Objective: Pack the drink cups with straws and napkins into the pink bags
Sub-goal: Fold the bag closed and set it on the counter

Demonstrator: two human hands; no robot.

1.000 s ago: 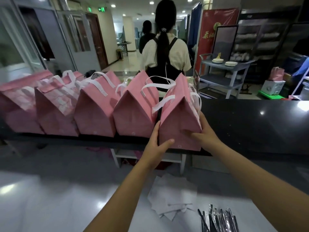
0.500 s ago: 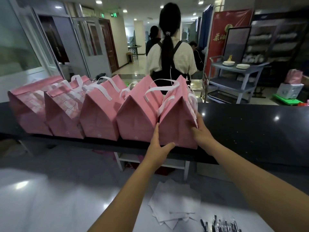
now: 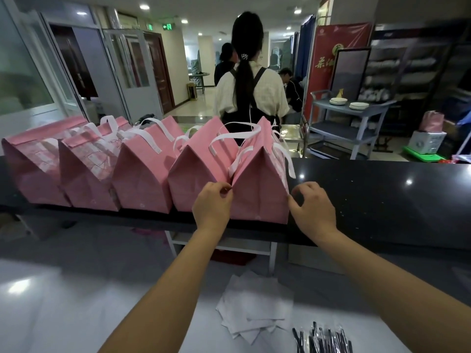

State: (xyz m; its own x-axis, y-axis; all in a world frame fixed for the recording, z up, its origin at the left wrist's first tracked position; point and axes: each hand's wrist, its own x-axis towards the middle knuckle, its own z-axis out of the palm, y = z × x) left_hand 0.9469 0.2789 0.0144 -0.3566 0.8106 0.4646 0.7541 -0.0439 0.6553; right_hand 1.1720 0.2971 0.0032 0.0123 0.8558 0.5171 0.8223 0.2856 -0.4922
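black counter (image 3: 382,200) carries five pink bags (image 3: 142,179) in a row, tops folded shut. rightmost bag (image 3: 260,194) stands at the counter's near edge. left hand (image 3: 212,207) pinches its left edge; right hand (image 3: 314,210), fingers curled, touches its right edge. napkins (image 3: 254,307) and wrapped straws (image 3: 323,340) lie on the white surface below.

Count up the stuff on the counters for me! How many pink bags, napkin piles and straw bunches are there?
Pink bags in the row on the black counter: 5, the last one between the left hand and right hand
Napkin piles: 1
Bunches of wrapped straws: 1
Total: 7
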